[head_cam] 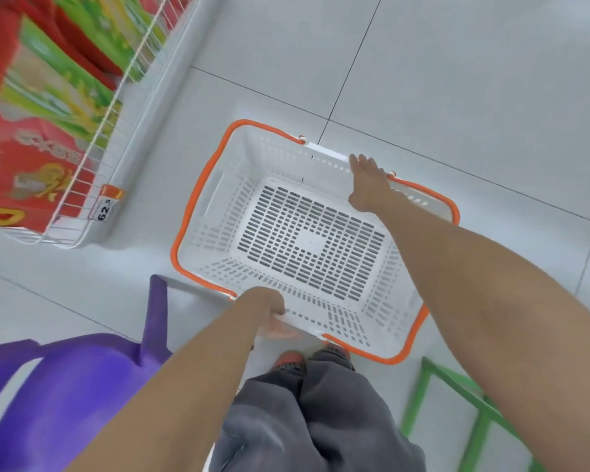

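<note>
Basket (232, 199), white, empty, 2 orange handles folded down, held over the floor above the shoes (288, 359): left hand (269, 313) grips near rim, right hand (367, 180) rests on far rim, finger curl indiscernible; step judged carrying, next needs level 2-handed lowering.

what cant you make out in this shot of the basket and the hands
Head view only:
- right hand fingertips: whether they hook the far rim of the basket, hidden by the hand's back.
- left hand fingers: tucked under the near rim, blurred.
- boxes on the wire shelf: print blurred.
- price tag: small digits unreadable.
- purple item, green frame: cut off by picture edges.
</note>
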A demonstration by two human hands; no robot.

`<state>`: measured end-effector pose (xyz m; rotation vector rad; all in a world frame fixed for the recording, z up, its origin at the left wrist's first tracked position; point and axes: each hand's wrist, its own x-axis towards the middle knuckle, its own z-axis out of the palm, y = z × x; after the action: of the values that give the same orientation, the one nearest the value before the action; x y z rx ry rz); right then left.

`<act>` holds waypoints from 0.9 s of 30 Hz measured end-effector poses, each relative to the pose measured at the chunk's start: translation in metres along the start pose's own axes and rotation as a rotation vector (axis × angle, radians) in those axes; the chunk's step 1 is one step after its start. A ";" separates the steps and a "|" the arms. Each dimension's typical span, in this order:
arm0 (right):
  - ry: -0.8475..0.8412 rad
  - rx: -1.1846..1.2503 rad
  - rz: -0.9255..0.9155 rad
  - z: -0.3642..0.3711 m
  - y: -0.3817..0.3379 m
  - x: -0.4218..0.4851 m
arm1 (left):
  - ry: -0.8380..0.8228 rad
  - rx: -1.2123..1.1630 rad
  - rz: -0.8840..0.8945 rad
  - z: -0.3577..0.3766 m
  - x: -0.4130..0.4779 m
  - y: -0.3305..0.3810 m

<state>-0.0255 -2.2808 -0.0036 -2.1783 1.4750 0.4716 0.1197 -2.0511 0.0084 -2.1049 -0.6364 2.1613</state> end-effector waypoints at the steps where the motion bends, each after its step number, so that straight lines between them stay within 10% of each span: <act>1: -0.007 0.023 -0.006 -0.002 0.000 -0.008 | 0.032 0.104 -0.013 -0.001 -0.006 0.001; 8: 0.067 0.512 0.247 -0.028 0.000 -0.133 | 0.501 0.790 0.665 0.035 -0.110 0.019; 14: 0.277 0.826 0.641 -0.062 0.014 -0.274 | 0.436 1.081 0.973 0.110 -0.216 0.010; 27: 0.695 1.377 1.272 0.014 0.014 -0.467 | 0.195 1.782 0.931 0.251 -0.199 -0.112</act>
<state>-0.2091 -1.9176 0.2255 -0.1489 2.2999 -0.8492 -0.1364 -2.0759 0.2294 -1.2917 1.8407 1.3006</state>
